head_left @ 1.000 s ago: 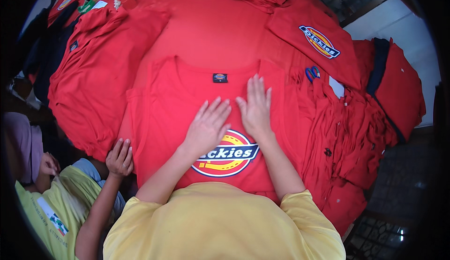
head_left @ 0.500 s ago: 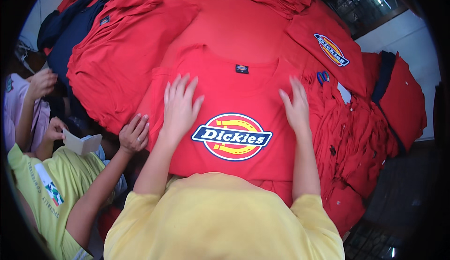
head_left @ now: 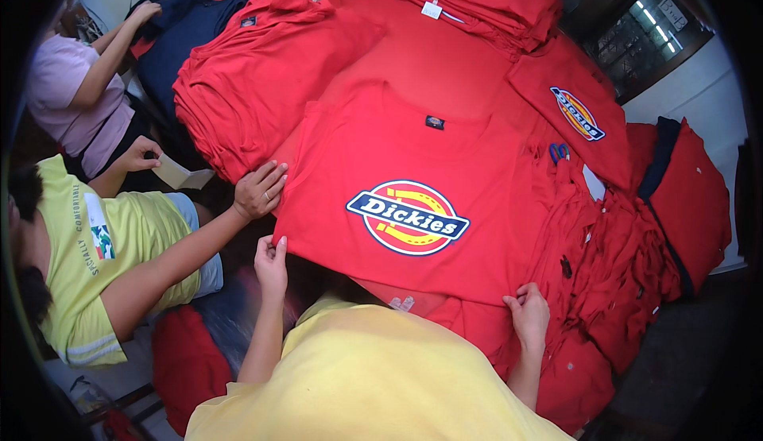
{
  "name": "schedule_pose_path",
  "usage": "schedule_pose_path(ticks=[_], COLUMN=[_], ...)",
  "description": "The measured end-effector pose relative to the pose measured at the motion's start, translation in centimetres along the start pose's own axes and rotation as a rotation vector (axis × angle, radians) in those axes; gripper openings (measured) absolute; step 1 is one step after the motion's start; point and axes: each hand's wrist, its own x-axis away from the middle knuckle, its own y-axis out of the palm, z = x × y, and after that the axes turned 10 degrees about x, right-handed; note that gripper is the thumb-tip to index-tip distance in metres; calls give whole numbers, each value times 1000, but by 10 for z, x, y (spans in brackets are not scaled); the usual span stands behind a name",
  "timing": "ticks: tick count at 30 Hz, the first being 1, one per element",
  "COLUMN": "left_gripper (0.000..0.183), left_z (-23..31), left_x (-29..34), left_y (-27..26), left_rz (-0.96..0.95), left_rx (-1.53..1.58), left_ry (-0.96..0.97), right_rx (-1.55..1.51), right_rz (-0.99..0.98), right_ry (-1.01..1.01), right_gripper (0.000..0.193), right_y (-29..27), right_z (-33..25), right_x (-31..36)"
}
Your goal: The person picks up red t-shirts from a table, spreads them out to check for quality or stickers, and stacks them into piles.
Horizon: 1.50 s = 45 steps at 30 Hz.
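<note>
A red T-shirt [head_left: 477,147] lies spread in front of me, printed side up, with a round emblem on its chest and a dark neck label at the far end. My left hand [head_left: 272,266] pinches the near left corner of its hem between thumb and fingers. At the near right corner, my right hand [head_left: 531,314] grips the hem the same way. Between the hands the hem hangs in a slightly slanted line. Under it, more red cloth and a small clear plastic piece [head_left: 403,304] show.
A co-worker's hand [head_left: 261,190] rests by the shirt's left edge; their other hand holds a white card [head_left: 181,172]. Farther left, another person handles navy cloth [head_left: 179,24]. Red garments heap at left [head_left: 246,83], far [head_left: 477,16] and right [head_left: 604,242]. Blue-handled scissors [head_left: 559,152] lie right.
Both hands have come off the shirt's upper sides, moved toward me and closed on the hem corners. The hem now lies slanted. The person farther left has reached to the navy cloth.
</note>
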Motion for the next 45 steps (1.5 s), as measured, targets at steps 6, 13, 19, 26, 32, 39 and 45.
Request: schedule_pose_path(ticks=[6, 13, 19, 26, 32, 39, 45], left_gripper=[18, 10, 24, 21, 25, 28, 59], left_z=[66, 191, 277, 337, 384, 255, 138], left_x=[5, -4, -29, -84, -113, -146, -79], left_y=[5, -4, 64, 308, 469, 589, 538], left_rz=[-103, -58, -83, -533, -774, -838, -1084], left_rx=[-342, 262, 519, 670, 840, 516, -196], left_ry=[41, 292, 608, 555, 552, 142, 256], right_rx=[-336, -1439, -1833, -1448, -1390, -1278, -524], right_rz=[238, -74, 254, 511, 990, 666, 727], right_ry=[-177, -453, -792, -534, -553, -175, 27], right_gripper=[20, 17, 13, 14, 21, 15, 25], right_y=[-18, -108, -165, -265, -386, -229, -52], right_z=[2, 49, 106, 157, 209, 243, 265], right_x=[-14, 11, -19, -198, -236, -345, -356])
